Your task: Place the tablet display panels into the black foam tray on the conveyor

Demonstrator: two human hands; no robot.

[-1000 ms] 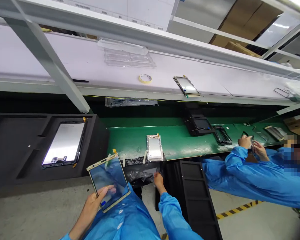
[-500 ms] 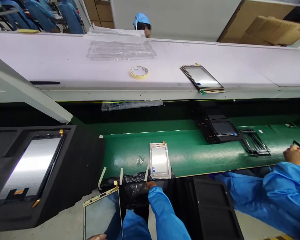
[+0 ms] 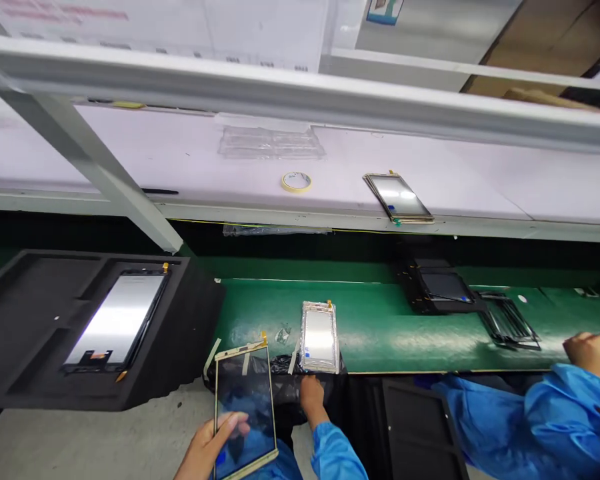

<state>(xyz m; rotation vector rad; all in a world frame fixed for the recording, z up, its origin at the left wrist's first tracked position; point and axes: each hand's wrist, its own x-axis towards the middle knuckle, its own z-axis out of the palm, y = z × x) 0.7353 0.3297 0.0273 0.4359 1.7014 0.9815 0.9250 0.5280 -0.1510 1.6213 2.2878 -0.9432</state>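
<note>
My left hand point(image 3: 213, 440) grips the left edge of a touch screen panel point(image 3: 245, 407), a clear glass sheet with a pale gold border and an orange flex tab at its top. The panel is tilted up in front of me. My right hand point(image 3: 312, 399) is at a black plastic bag point(image 3: 285, 390) below the bench edge, its fingers curled in; what they hold, if anything, is hidden. Just above that hand, a stack of similar panels point(image 3: 320, 337) lies on the green bench mat.
At left, a black foam tray point(image 3: 175, 333) holds a display screen point(image 3: 117, 320). A co-worker's hand point(image 3: 590, 353) is at right, near black frames point(image 3: 510, 320). A shelf above bears a tape roll point(image 3: 296, 182) and stacked panels point(image 3: 400, 197). A slanted post point(image 3: 110, 173) stands at left.
My left hand has raised the panel and brought it rightward into fuller view. My right hand has drawn slightly down and right by the bag. The head view has tilted up.
</note>
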